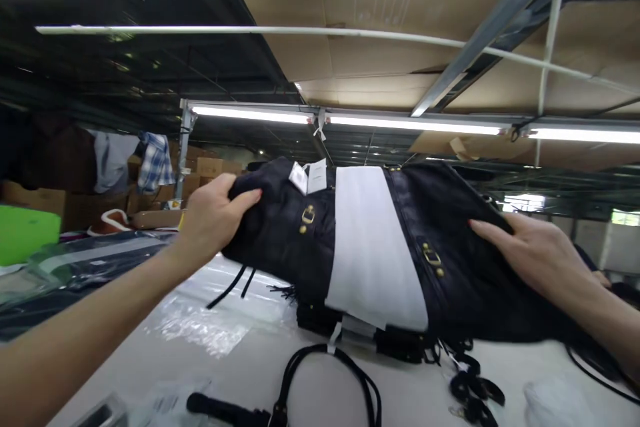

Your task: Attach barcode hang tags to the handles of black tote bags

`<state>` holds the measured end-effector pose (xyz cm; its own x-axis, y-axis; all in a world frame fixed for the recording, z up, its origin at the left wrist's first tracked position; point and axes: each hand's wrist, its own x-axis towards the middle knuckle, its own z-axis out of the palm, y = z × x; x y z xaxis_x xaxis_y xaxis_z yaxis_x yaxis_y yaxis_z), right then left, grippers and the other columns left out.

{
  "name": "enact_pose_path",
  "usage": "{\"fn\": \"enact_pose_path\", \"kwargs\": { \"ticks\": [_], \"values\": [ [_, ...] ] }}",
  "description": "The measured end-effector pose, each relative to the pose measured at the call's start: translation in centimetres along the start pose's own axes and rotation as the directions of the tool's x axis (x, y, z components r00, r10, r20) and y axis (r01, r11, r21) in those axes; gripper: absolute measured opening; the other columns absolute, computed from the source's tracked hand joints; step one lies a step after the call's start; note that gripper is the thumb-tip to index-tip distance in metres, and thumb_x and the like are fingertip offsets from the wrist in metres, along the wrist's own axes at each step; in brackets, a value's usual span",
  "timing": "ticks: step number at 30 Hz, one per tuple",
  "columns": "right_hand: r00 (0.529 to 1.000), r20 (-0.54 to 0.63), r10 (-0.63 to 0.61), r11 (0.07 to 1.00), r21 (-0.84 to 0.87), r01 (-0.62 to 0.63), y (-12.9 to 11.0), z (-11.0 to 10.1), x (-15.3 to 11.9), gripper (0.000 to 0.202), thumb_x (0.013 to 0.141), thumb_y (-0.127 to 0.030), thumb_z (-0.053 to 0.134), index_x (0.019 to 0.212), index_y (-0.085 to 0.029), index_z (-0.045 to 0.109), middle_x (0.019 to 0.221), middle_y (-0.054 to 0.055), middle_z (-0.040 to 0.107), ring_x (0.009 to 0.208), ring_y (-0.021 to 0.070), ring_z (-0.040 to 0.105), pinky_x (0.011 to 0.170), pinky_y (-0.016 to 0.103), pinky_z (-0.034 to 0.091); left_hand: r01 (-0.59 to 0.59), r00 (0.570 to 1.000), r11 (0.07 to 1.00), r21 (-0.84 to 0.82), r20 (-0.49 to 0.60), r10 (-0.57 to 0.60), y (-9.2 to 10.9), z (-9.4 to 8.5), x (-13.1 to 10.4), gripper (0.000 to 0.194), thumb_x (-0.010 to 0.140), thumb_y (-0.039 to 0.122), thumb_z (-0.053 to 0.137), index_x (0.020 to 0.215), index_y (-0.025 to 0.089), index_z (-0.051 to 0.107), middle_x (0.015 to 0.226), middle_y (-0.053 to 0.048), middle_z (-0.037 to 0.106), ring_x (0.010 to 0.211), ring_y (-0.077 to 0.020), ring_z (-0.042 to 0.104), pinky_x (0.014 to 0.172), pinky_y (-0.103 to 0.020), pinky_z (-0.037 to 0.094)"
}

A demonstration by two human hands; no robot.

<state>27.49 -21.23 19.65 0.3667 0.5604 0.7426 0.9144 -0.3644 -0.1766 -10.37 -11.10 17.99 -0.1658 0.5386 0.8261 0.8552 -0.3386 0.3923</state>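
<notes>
A black handbag (280, 233) with brass-coloured buckles is raised above the table, stretched between both hands. My left hand (215, 213) pinches its left end, thumb on the near face. At the opposite end, my right hand (540, 253) grips the bag, its thumb in front and the other fingers hidden behind. A white wrap (377, 253) runs around the bag's middle. Paper tags (317, 176) hang near its top left. Below lies another dark item (320, 320), mostly covered by the bag, and a black looped handle (295, 367) rests on the table.
Clear plastic packets (205, 327) lie on the white table (410, 387). Black rounded pieces (475, 387) are at the right front. On the left are plastic-wrapped dark goods (100, 257) and a green item (27, 233). Lamps (415, 125) hang overhead.
</notes>
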Motion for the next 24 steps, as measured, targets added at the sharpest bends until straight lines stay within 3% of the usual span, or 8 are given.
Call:
{"fn": "enact_pose_path", "kwargs": {
  "ticks": [3,5,8,10,13,18,21,24],
  "values": [
    [0.996,0.073,0.046,0.996,-0.076,-0.04,-0.1,2.6,7.6,0.047,0.085,-0.046,0.04,0.088,-0.005,0.063,0.087,0.02,0.064,0.087,0.0271,0.06,0.067,0.032,0.041,0.012,0.991,0.999,0.047,0.129,-0.018,3.0,7.3,7.0,0.037,0.079,0.042,0.046,0.088,0.009,0.061,0.086,-0.009,0.064,0.08,-0.02,0.058,0.066,-0.025,0.041],
    [0.987,0.143,0.075,0.992,-0.114,-0.059,0.4,6.5,10.0,0.053,0.085,-0.045,0.038,0.104,0.0,0.058,0.097,0.025,0.062,0.093,0.0295,0.06,0.068,0.034,0.041,0.028,0.975,0.997,0.07,0.219,-0.043,4.0,13.0,8.6,0.044,0.077,0.041,0.048,0.097,0.003,0.059,0.091,-0.017,0.064,0.081,-0.026,0.06,0.064,-0.03,0.043],
    [0.966,0.256,0.036,0.99,-0.138,0.0,1.0,14.7,8.9,0.043,0.087,-0.039,0.036,0.115,-0.011,0.054,0.112,0.019,0.06,0.097,0.0288,0.06,0.071,0.037,0.043,-0.081,0.945,0.996,0.048,0.322,0.062,4.4,21.4,5.7,0.043,0.081,0.033,0.043,0.118,0.01,0.049,0.106,-0.017,0.061,0.09,-0.0273,0.059,0.07,-0.034,0.044],
    [0.929,0.367,-0.046,0.988,-0.122,0.097,1.2,20.3,6.1,0.035,0.087,-0.039,0.036,0.104,-0.022,0.061,0.104,0.009,0.065,0.091,0.0249,0.062,0.069,0.035,0.045,-0.226,0.885,0.974,-0.005,0.418,0.207,4.1,26.2,1.8,0.031,0.079,0.032,0.048,0.108,0.025,0.057,0.105,-0.007,0.063,0.096,-0.0242,0.056,0.078,-0.035,0.042],
    [0.869,0.464,-0.17,0.966,-0.097,0.241,1.6,26.2,1.8,0.032,0.086,-0.033,0.035,0.099,-0.03,0.063,0.104,0.002,0.066,0.088,0.021,0.063,0.069,0.032,0.045,-0.331,0.814,0.944,-0.017,0.5,0.294,2.9,31.0,-3.2,0.021,0.083,0.028,0.046,0.087,0.022,0.066,0.093,-0.008,0.066,0.097,-0.0256,0.054,0.08,-0.038,0.041],
    [0.837,0.474,-0.273,0.924,-0.114,0.366,2.4,28.6,-0.2,0.041,0.086,-0.021,0.028,0.115,-0.026,0.056,0.118,0.007,0.06,0.087,0.0256,0.063,0.067,0.036,0.045,-0.367,0.808,0.93,0.008,0.498,0.314,1.5,33.3,-5.0,0.039,0.091,0.032,0.031,0.086,0.017,0.066,0.098,-0.012,0.064,0.101,-0.029,0.049,0.081,-0.044,0.04],
    [0.876,0.402,-0.267,0.924,-0.151,0.351,2.2,27.7,-0.2,0.04,0.087,-0.021,0.026,0.111,-0.019,0.059,0.112,0.01,0.062,0.091,0.0268,0.062,0.073,0.039,0.045,-0.369,0.825,0.929,0.006,0.462,0.325,1.6,32.4,-4.7,0.035,0.091,0.032,0.031,0.092,0.019,0.064,0.102,-0.01,0.063,0.105,-0.0291,0.047,0.084,-0.046,0.039],
    [0.939,0.154,-0.307,0.933,-0.149,0.329,2.2,26.3,-1.9,0.04,0.088,-0.028,0.028,0.106,-0.014,0.061,0.115,0.012,0.061,0.107,0.0246,0.054,0.094,0.041,0.036,-0.352,0.865,0.936,0.009,0.386,0.321,1.4,30.1,-5.5,0.034,0.09,0.031,0.034,0.116,0.018,0.052,0.125,-0.01,0.051,0.12,-0.0293,0.035,0.096,-0.048,0.031]
  ]
}}
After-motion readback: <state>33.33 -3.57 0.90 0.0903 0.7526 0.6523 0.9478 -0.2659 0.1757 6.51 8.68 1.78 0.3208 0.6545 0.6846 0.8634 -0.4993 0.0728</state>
